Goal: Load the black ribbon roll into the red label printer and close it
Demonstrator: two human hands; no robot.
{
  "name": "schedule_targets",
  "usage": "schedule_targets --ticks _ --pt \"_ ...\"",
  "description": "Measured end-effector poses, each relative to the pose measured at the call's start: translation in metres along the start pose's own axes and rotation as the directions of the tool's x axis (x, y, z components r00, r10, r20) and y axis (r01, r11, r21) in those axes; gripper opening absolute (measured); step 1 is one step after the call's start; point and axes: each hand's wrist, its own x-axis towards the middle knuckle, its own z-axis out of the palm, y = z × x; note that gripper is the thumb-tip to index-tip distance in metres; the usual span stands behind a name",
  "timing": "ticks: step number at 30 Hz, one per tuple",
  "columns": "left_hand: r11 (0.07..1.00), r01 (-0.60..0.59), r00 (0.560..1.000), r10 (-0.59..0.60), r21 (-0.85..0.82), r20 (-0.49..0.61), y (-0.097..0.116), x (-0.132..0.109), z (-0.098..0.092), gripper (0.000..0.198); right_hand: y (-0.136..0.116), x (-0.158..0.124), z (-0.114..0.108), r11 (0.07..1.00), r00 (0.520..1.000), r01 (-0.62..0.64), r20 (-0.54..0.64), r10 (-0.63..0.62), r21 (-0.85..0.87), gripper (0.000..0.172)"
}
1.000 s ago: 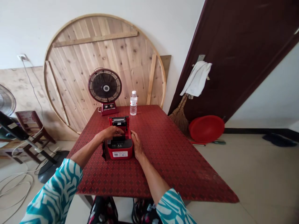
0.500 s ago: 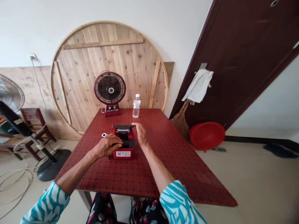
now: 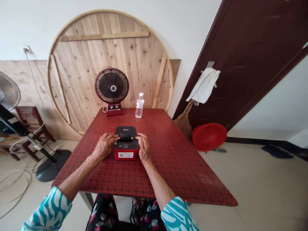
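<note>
A small red and black label printer point(image 3: 126, 146) sits on the table with its black lid down and a white sticker on its front face. My left hand point(image 3: 105, 146) is at the printer's left side, its fingertips on the edge of the lid. At the opposite side, my right hand point(image 3: 143, 148) has bent fingers touching the lid's right edge. Both hands are closed against the printer, one from each side. Their thumbs are partly hidden.
A red table fan point(image 3: 112, 89) and a water bottle point(image 3: 139, 106) stand at the back of the patterned red table point(image 3: 183, 173). A round wooden board point(image 3: 81, 70) leans on the wall. On the left is a standing fan point(image 3: 24, 131); on the right, red basins point(image 3: 209, 136) and a broom point(image 3: 184, 118).
The printer's lid, which stood raised with the inside showing, is now shut. My left hand has moved from over the opening to the left edge; my right hand has come down along the right side.
</note>
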Motion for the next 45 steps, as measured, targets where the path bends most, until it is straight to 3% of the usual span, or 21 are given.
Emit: schedule_targets --ticks 4,6,7,9,11,13,15,21,29,37,45 --pt "0.987 0.010 1.000 -0.009 -0.161 0.007 -0.002 -0.003 0.000 0.046 0.000 -0.003 0.002 0.993 0.995 -0.102 -0.006 0.102 0.053 0.037" --pt "0.937 0.126 0.989 -0.142 -0.324 -0.027 0.001 -0.007 -0.001 0.041 0.001 -0.005 0.004 0.970 0.977 -0.209 -0.022 0.213 0.124 0.038" --pt "0.880 0.232 0.963 -0.269 -0.414 -0.033 0.004 -0.010 -0.001 0.038 0.002 -0.006 0.004 0.949 0.961 -0.268 -0.023 0.275 0.169 0.041" --pt "0.694 0.442 0.855 -0.517 -0.569 0.034 0.012 -0.015 -0.002 0.033 0.005 -0.006 0.006 0.903 0.926 -0.365 -0.008 0.376 0.229 0.050" --pt "0.507 0.565 0.764 -0.620 -0.650 0.181 0.022 -0.016 -0.004 0.035 0.009 -0.006 0.007 0.882 0.906 -0.416 0.024 0.422 0.220 0.054" --pt "0.403 0.625 0.727 -0.612 -0.668 0.311 0.029 -0.012 -0.006 0.038 0.012 -0.006 0.008 0.884 0.901 -0.433 0.049 0.431 0.178 0.054" --pt "0.346 0.660 0.698 -0.610 -0.667 0.375 0.031 -0.005 -0.008 0.038 0.016 -0.006 0.008 0.886 0.900 -0.435 0.063 0.431 0.160 0.053" --pt "0.279 0.720 0.650 -0.591 -0.636 0.477 0.024 0.008 -0.014 0.036 0.027 -0.008 0.010 0.890 0.907 -0.420 0.067 0.415 0.179 0.049" --pt "0.063 0.795 0.535 -0.541 -0.603 0.649 0.021 0.014 -0.023 0.049 0.024 -0.008 0.010 0.882 0.901 -0.434 0.054 0.431 0.182 0.049" --pt "-0.123 0.795 0.506 -0.408 -0.595 0.760 0.007 0.014 -0.018 0.036 0.019 -0.008 0.010 0.884 0.901 -0.432 0.051 0.430 0.179 0.048" --pt "-0.138 0.816 0.469 -0.410 -0.561 0.782 0.008 0.018 -0.018 0.026 0.021 -0.009 0.011 0.879 0.896 -0.442 0.057 0.439 0.176 0.051"
